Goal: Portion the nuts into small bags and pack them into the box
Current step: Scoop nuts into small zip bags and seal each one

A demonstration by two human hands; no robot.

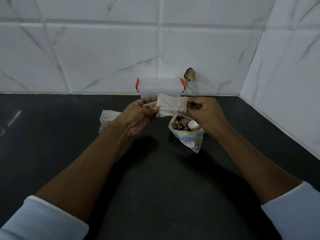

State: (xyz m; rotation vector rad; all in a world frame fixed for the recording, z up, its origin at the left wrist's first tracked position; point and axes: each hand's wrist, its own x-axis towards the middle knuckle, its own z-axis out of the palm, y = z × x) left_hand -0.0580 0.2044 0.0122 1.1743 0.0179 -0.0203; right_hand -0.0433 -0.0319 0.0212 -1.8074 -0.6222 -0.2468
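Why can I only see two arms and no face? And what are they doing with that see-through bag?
The camera sits on the person's head and looks down, so only the arms show. The left hand and the right hand pinch a small clear bag by its two ends; it looks empty. Below it, on the black counter, stands a big open bag of nuts with a white scoop inside. To the left lies a little bag with nuts in it. At the back, by the wall, is a clear box with orange clips, its lid on.

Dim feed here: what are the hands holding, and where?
A clear small bag: left hand pinches its left edge, right hand its right edge.
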